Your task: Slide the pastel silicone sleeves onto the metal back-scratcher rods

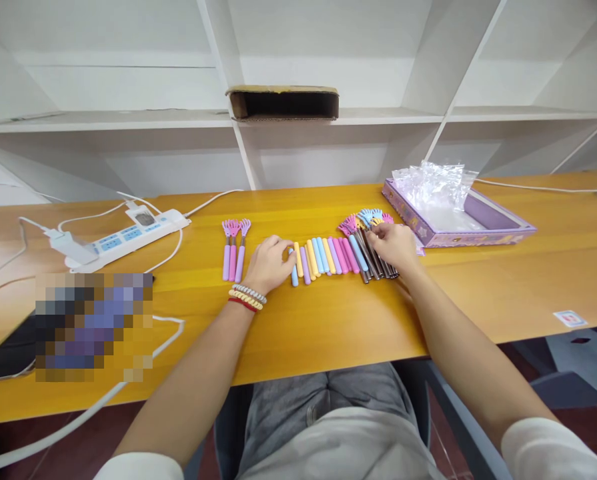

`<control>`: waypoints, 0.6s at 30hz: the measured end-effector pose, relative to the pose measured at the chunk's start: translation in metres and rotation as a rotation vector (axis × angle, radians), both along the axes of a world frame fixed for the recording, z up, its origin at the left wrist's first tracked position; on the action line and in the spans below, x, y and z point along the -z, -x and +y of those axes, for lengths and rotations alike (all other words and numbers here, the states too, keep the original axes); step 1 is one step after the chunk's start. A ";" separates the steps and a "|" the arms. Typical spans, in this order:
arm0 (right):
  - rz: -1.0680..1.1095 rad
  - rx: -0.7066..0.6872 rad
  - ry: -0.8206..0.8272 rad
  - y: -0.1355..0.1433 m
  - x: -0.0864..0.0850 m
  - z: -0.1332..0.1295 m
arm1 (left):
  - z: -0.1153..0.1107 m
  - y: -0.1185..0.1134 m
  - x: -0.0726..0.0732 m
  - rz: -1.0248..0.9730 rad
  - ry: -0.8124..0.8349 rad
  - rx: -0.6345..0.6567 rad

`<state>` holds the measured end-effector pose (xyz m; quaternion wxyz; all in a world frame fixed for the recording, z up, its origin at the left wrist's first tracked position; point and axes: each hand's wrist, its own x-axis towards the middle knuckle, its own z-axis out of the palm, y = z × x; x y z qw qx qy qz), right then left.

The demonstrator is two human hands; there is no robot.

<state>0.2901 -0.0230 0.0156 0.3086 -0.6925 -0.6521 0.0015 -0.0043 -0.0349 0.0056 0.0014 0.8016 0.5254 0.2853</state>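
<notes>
My left hand (271, 263), with bracelets at the wrist, has thumb and fingertips closed on the upper end of a light blue handle (294, 272), the leftmost of a row. Several more pastel handles (325, 257) in yellow, purple, blue and pink lie to its right. My right hand (393, 245) is over a bunch of dark metal rods (371, 260) with hand-shaped heads (371, 217); its fingers pinch at one rod's upper part, which they partly hide. Left of my left hand lie 3 assembled back scratchers (234, 250), heads pointing away.
A purple box (503, 223) holding clear plastic bags (435, 190) stands at the back right. A white power strip (128, 237) with cables lies at the left, near a blurred patch (93, 327). A cardboard box (283, 103) rests on the white shelf (378, 120) behind.
</notes>
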 end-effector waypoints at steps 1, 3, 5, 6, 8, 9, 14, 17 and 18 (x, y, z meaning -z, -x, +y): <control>-0.072 -0.009 0.010 0.002 -0.001 -0.001 | 0.000 0.001 0.000 -0.006 0.007 0.006; -0.183 -0.036 0.018 0.007 -0.001 -0.004 | 0.001 0.002 0.000 -0.013 0.020 0.010; -0.248 -0.057 0.023 0.009 -0.001 -0.005 | 0.001 0.002 0.001 -0.010 0.033 0.009; -0.270 -0.059 0.029 0.011 -0.001 -0.005 | 0.001 0.002 0.001 -0.006 0.042 0.009; -0.301 -0.058 0.043 0.013 0.000 -0.006 | 0.000 0.000 0.000 0.007 0.068 0.012; -0.314 -0.052 0.045 0.014 0.001 -0.006 | 0.000 -0.001 -0.001 0.013 0.082 0.012; -0.376 -0.037 0.058 0.018 0.001 -0.007 | -0.004 -0.005 -0.005 0.018 0.143 0.010; -0.393 -0.047 0.082 0.019 0.000 -0.007 | -0.004 -0.005 -0.005 0.022 0.157 0.028; -0.395 -0.046 0.091 0.020 0.000 -0.007 | -0.004 -0.005 -0.005 0.026 0.158 0.033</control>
